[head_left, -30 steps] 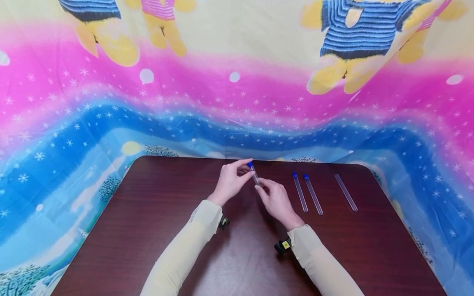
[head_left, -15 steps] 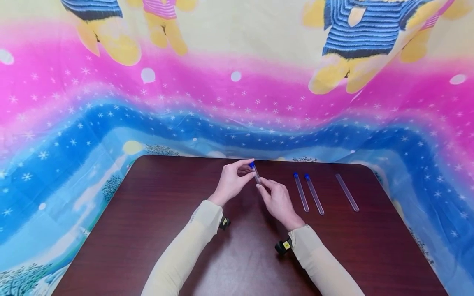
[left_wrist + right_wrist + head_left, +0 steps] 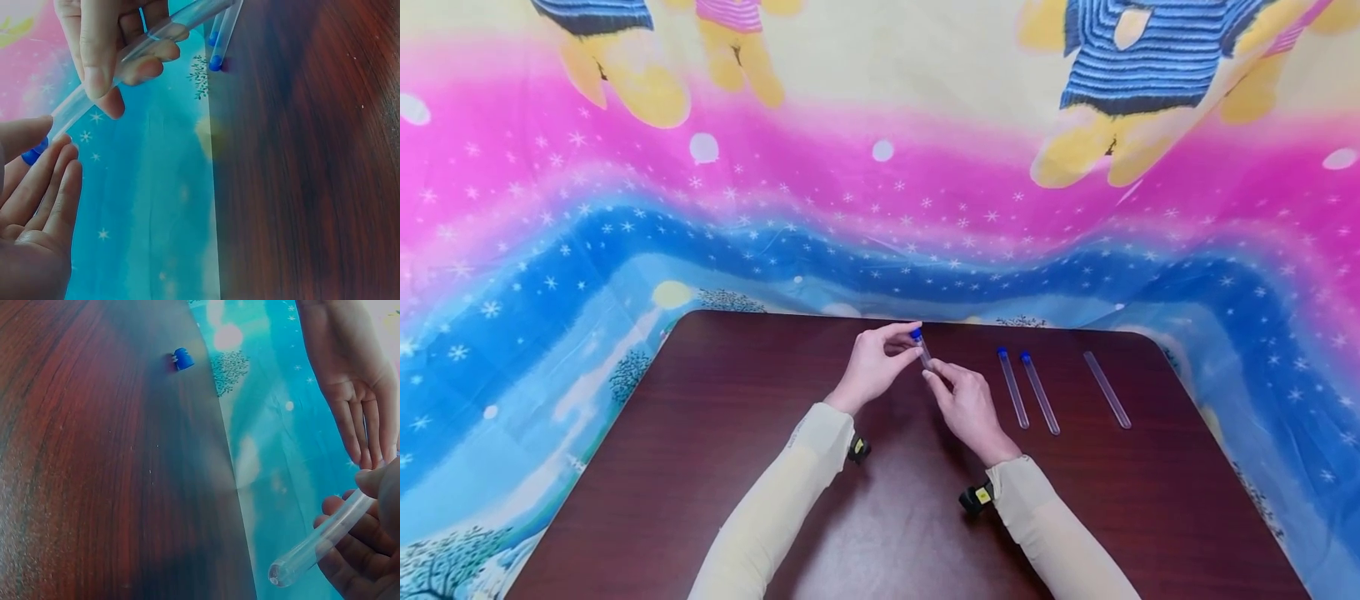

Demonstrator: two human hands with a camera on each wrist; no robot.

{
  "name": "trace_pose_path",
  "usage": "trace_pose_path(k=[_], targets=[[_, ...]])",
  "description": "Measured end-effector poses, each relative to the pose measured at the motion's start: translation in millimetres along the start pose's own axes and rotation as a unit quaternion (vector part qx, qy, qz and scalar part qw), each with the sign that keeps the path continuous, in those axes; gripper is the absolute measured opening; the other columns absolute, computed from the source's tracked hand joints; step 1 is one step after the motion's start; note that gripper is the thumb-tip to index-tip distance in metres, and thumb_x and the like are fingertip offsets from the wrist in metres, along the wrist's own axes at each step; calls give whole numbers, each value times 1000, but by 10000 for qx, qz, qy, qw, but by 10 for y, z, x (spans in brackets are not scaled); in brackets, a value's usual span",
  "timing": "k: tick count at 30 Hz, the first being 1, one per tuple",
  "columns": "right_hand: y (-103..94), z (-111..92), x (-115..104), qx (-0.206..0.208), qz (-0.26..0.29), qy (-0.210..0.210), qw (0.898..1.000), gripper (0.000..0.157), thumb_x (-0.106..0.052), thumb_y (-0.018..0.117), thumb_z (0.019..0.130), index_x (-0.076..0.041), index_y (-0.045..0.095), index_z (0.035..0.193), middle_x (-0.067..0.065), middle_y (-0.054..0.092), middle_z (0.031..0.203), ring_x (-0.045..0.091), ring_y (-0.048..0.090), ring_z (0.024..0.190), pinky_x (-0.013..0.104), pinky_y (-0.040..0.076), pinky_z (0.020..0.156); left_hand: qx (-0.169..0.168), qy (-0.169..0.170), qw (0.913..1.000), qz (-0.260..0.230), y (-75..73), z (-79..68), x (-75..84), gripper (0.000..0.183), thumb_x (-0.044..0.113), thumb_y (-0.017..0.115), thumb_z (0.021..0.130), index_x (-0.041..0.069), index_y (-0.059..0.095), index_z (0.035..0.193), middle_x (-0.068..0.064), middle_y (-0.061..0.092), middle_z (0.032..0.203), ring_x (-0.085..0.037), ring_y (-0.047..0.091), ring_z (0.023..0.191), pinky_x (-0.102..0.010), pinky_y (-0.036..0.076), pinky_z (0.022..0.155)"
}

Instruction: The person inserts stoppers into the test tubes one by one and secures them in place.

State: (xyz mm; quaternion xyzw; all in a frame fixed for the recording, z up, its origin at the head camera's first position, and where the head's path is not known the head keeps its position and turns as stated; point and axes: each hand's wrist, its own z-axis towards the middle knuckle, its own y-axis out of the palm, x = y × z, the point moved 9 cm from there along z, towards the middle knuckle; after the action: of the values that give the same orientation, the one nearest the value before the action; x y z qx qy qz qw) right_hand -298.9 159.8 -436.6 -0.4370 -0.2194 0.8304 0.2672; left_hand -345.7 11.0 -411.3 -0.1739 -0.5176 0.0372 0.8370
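Both hands hold one clear test tube point(image 3: 924, 353) above the far middle of the table. Its blue cap point(image 3: 35, 152) sits at the end by my left hand point(image 3: 872, 362). The left thumb and fingers pinch the tube near that cap, and the index finger reaches over the cap's top in the head view. My right hand point(image 3: 970, 408) grips the tube's body between thumb and fingers. The tube's rounded end points out past the right fingers in the right wrist view. Part of the tube is hidden behind the fingers.
Two blue-capped test tubes point(image 3: 1013, 390) point(image 3: 1041, 395) lie right of the hands. Farther right lies an uncapped tube point(image 3: 1107, 390). A loose blue cap point(image 3: 183, 359) rests on the dark wooden table point(image 3: 700, 467). A patterned cloth point(image 3: 880, 233) hangs behind the far edge.
The head view has shifted slightly, and both hands have drifted a touch to the right with the test tube. Their hold looks the same; the tubes on the table stay put.
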Motion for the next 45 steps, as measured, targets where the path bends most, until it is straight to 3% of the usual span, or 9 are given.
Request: trace_pose_path(k=[11, 25, 31, 38, 45], targets=[[-31, -12, -3, 132, 123, -60, 9998, 25, -18, 74, 96, -5, 77, 117, 11, 75, 107, 26, 72, 93, 44, 59, 76, 9, -49, 10000, 83, 39, 2, 10, 41, 8, 78, 91, 12, 71, 131, -3, 76, 100, -9, 72, 90, -30, 57, 87], [-84, 22, -13, 229, 180, -154, 9995, 22, -19, 73, 97, -6, 78, 114, 10, 76, 105, 22, 72, 89, 44, 58, 72, -62, -118, 9999, -18, 63, 19, 52, 39, 11, 78, 92, 15, 72, 130, -3, 76, 102, -17, 73, 94, -31, 57, 86], [-76, 33, 4, 158, 180, -94, 9997, 23, -20, 73, 97, -7, 78, 115, 9, 76, 106, 20, 72, 88, 42, 57, 70, -83, -139, 9998, 93, 61, 25, 61, 39, 12, 78, 92, 15, 72, 130, -2, 76, 101, -14, 73, 92, -33, 58, 86], [-68, 14, 49, 45, 199, -21, 9998, 24, -21, 73, 97, -6, 78, 115, 9, 76, 107, 20, 72, 91, 39, 59, 74, -243, -154, 9990, 335, 97, 34, 31, 38, 13, 77, 93, 15, 71, 131, -1, 75, 104, -6, 71, 93, -24, 56, 85], [-143, 61, 59, 142, 171, -87, 9997, 26, -22, 71, 98, -7, 77, 118, 9, 75, 109, 19, 71, 92, 36, 56, 69, -442, 74, 9985, 299, 114, 81, 99, 46, 12, 77, 93, 13, 65, 137, -3, 75, 106, -8, 70, 94, -29, 56, 88]])
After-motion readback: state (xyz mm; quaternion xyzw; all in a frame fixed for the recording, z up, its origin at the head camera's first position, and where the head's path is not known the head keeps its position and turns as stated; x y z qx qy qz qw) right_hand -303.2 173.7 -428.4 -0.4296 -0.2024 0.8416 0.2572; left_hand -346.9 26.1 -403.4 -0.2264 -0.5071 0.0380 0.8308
